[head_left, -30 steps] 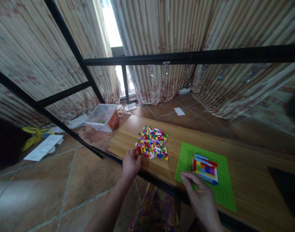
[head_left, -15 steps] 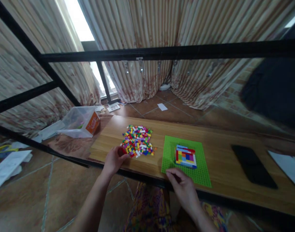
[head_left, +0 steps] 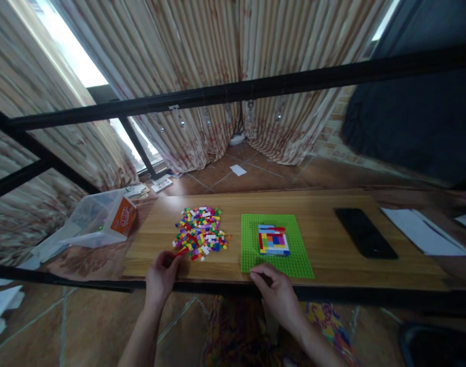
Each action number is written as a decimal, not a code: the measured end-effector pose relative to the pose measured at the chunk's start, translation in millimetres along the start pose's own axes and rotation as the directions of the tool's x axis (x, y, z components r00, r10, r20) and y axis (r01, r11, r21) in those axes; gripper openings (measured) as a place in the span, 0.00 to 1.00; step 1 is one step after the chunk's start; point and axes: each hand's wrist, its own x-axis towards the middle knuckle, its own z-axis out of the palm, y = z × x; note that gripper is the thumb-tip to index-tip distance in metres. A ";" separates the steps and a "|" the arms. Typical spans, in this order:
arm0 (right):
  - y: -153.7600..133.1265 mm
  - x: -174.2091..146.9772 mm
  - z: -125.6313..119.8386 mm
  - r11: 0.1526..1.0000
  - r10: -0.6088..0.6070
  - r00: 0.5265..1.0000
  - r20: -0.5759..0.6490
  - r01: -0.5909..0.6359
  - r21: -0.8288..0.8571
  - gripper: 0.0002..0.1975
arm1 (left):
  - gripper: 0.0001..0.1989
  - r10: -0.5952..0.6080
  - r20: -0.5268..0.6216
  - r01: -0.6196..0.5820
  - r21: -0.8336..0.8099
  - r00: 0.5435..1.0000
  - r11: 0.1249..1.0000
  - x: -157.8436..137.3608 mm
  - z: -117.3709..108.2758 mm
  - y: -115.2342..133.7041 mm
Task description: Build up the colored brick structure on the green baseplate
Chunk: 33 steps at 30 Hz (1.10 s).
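A red building brick (head_left: 182,252) sticks out from the pinched fingers of my left hand (head_left: 160,275), at the near left side of a pile of small coloured bricks (head_left: 202,229). My right hand (head_left: 275,288) is over the near edge of a green studded baseplate (head_left: 302,265), thumb and forefinger closed together; whether a small piece is between them I cannot make out. On the baseplate stands a low square build (head_left: 274,240) of red, white, blue and yellow bricks with a multicoloured middle.
The wooden tabletop (head_left: 229,204) also carries a black phone-like slab (head_left: 365,234) and white paper with a pen (head_left: 424,232) to the right. A clear plastic box (head_left: 99,214) with an orange label is at the left. A black metal bar (head_left: 217,99) crosses in front of the curtains.
The view has turned to the right and levelled. My left hand has drawn slightly back from the brick pile with the red brick. My right hand stays at the baseplate's near edge.
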 end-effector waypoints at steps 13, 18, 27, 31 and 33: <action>-12.9 4.1 -15.2 0.998 -0.031 0.998 -0.052 0.034 0.047 0.14 | 0.07 0.345 0.225 -0.227 -0.425 0.912 0.876 -73.8 53.4 87.6; -14.6 12.2 -39.7 0.991 -0.134 0.984 -0.121 0.134 -0.008 0.11 | 0.03 0.513 0.351 -0.313 -0.490 0.783 0.814 -87.1 76.5 132.2; 4.0 13.2 -74.0 0.998 -0.061 0.991 -0.122 0.061 0.000 0.10 | 0.03 0.509 0.413 -0.296 -0.478 0.755 0.827 -87.3 115.4 143.3; 10.0 29.4 -85.8 0.992 -0.118 0.983 -0.140 0.111 -0.056 0.10 | 0.04 0.536 0.374 -0.379 -0.418 0.757 0.826 -81.7 128.8 147.7; 15.4 42.3 -90.3 0.987 -0.153 0.969 -0.195 0.141 -0.074 0.09 | 0.06 0.545 0.295 -0.440 -0.354 0.785 0.825 -74.8 133.9 150.0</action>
